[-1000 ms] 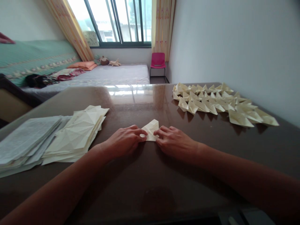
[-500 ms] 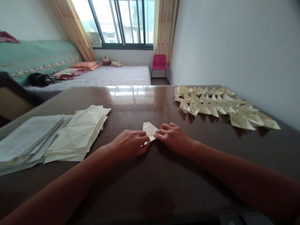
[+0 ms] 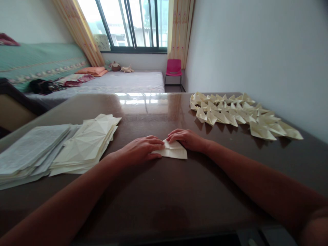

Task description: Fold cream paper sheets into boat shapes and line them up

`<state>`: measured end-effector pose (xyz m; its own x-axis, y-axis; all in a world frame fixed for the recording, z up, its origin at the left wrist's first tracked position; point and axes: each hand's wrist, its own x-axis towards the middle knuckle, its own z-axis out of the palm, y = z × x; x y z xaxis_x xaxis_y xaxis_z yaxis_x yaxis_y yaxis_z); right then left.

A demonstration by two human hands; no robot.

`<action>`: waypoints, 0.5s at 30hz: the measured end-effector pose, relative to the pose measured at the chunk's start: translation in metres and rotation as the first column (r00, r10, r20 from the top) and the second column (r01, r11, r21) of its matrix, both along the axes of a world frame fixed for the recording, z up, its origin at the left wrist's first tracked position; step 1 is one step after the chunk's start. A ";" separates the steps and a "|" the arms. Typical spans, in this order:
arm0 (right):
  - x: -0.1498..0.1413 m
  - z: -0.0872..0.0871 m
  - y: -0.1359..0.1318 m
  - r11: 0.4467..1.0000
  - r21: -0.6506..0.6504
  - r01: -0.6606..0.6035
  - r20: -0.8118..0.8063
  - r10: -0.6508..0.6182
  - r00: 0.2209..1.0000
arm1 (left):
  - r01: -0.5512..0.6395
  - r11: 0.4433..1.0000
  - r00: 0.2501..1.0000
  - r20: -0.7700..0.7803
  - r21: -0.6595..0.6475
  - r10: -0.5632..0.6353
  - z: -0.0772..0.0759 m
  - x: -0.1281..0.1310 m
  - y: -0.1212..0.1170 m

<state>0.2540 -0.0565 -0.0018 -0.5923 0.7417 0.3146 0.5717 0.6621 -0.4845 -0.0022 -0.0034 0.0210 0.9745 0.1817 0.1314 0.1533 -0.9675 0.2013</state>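
A cream sheet of folded paper (image 3: pixel 176 152) lies on the table in front of me, its broad end toward the lower right. My left hand (image 3: pixel 143 148) grips its left part, fingers over the top and thumb along the near edge. The curled fingers of my right hand (image 3: pixel 185 138) pinch its upper edge. My fingers hide part of the folds. At the back right stand several rows of pointed folded paper pieces (image 3: pixel 220 116). To my left is a stack of creased cream sheets (image 3: pixel 84 140).
Beside the creased sheets lies a pile of greyish printed papers (image 3: pixel 33 147). The brown glossy table (image 3: pixel 143 198) reaches toward a bed (image 3: pixel 133 82). A pink chair (image 3: pixel 174 67) stands behind it, and a white wall (image 3: pixel 256 51) runs along the right.
The folded paper has been turned, so its broad end now points to the lower right. My right hand has shifted up to its upper edge; my left hand has moved slightly up.
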 end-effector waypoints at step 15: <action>-0.015 0.034 -0.043 0.991 0.111 0.075 0.410 -0.114 0.905 | -0.027 0.971 1.000 -0.006 0.240 0.029 0.001 0.006 -0.016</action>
